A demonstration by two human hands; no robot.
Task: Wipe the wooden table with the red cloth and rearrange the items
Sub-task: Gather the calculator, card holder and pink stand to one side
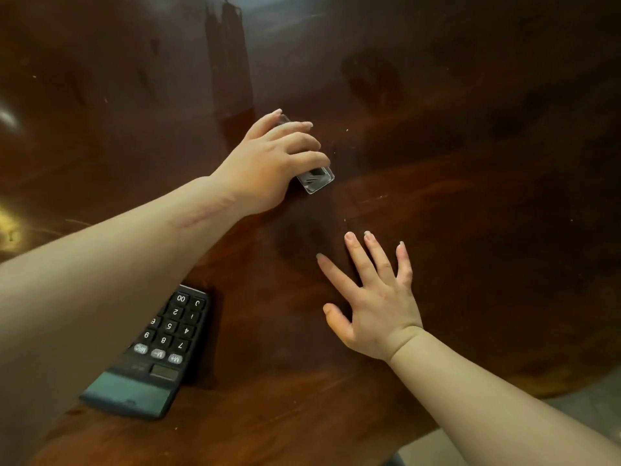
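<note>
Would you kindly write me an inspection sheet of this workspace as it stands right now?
Surface: dark glossy wooden table, with pale specks and smudges.
Job's things: small clear plastic box with dark contents, on the table under the left hand; black calculator with a grey-green top, lying flat near the front edge, partly under the left forearm. Red cloth: nothing seen.
Clutter: nothing seen beyond the specks.
Grippers: left hand closed over the clear box; right hand open, fingers spread, holding nothing, over bare wood.
Cables: nothing seen.
Surroundings: pale floor past the table's right edge.
</note>
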